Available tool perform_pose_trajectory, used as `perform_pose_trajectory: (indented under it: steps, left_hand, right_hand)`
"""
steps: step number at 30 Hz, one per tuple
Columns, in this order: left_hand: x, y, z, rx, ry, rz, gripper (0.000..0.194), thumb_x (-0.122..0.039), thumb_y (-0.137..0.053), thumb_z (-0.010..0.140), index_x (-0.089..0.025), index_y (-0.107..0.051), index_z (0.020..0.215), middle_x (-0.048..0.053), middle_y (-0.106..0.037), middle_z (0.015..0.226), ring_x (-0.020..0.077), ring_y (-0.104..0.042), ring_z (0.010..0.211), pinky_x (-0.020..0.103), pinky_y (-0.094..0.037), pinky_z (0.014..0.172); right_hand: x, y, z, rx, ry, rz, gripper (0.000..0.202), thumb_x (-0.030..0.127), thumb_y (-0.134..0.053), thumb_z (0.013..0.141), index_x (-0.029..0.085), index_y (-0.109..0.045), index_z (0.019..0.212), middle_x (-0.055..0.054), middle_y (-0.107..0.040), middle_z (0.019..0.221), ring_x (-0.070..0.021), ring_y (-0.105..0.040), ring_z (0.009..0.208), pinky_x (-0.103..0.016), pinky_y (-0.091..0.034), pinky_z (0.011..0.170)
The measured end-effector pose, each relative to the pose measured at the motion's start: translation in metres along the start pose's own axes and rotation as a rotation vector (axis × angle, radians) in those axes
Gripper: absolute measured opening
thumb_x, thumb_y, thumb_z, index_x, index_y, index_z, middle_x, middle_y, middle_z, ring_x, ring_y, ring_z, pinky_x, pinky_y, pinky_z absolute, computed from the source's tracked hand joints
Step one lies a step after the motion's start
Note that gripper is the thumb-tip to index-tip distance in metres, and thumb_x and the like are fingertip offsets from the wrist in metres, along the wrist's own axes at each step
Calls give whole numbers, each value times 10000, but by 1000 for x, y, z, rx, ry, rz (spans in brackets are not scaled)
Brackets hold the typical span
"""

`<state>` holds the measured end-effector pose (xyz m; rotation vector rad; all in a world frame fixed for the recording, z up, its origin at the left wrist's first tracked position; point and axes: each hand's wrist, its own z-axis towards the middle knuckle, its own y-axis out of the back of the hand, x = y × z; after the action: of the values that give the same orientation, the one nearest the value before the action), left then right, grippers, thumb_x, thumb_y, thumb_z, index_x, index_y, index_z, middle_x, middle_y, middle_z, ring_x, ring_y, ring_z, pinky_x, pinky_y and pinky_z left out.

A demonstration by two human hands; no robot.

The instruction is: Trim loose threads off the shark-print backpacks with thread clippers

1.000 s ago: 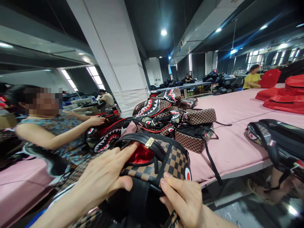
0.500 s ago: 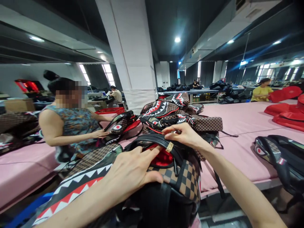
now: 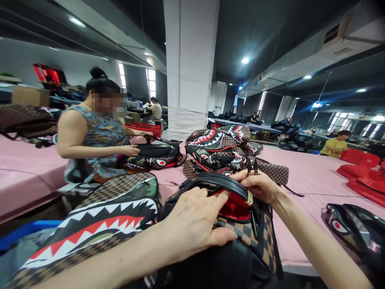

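A brown-checkered backpack (image 3: 264,241) with black panels stands in front of me, its top open on a red lining. My left hand (image 3: 200,218) lies over the opening, fingers reaching in at the lining and thumb pressed on the outside, gripping the bag's edge. Across the opening arches a black carry handle (image 3: 216,179) with a gold-coloured buckle. Just behind that handle, my right hand (image 3: 261,185) is closed around small dark thread snips (image 3: 252,166), points upward. Its thumb and forefinger come together at the handle's far side; whether they pinch anything there is hidden.
A shark-mouth backpack (image 3: 99,224) lies at my left. More backpacks are piled (image 3: 216,144) on the pink table (image 3: 313,172) ahead, another (image 3: 345,228) sits at right. A co-worker (image 3: 93,132) handles a backpack (image 3: 153,154) across the table. Red bags (image 3: 363,176) lie far right.
The view has swung left, so everything sits further right. My right hand has turned, and the snips now show. The co-worker's backpack has been laid flatter.
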<state>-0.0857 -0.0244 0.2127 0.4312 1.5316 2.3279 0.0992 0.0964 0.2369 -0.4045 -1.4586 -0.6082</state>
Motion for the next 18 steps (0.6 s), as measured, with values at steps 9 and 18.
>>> perform_pose_trajectory:
  steps: [9, 18]
  left_hand:
    - [13, -4, 4, -96, -39, -59, 555, -624, -520, 766, -221, -566, 1145, 89, -637, 873, 255, -569, 764, 366, -464, 652]
    - [36, -29, -19, -578, -188, -168, 268, -245, -418, 905, -153, -563, 1111, 94, -638, 1090, 190, -570, 1039, 296, -459, 908]
  right_hand:
    - [24, -1, 12, 103, -53, -336, 455, 400, -656, 743, 144, -657, 1118, -54, -690, 943, -176, -619, 821, -262, -503, 701]
    - [23, -2, 15, 189, -26, -521, 281, 338, -699, 708, 138, -713, 906, 1, -689, 853, -154, -611, 796, -243, -494, 739]
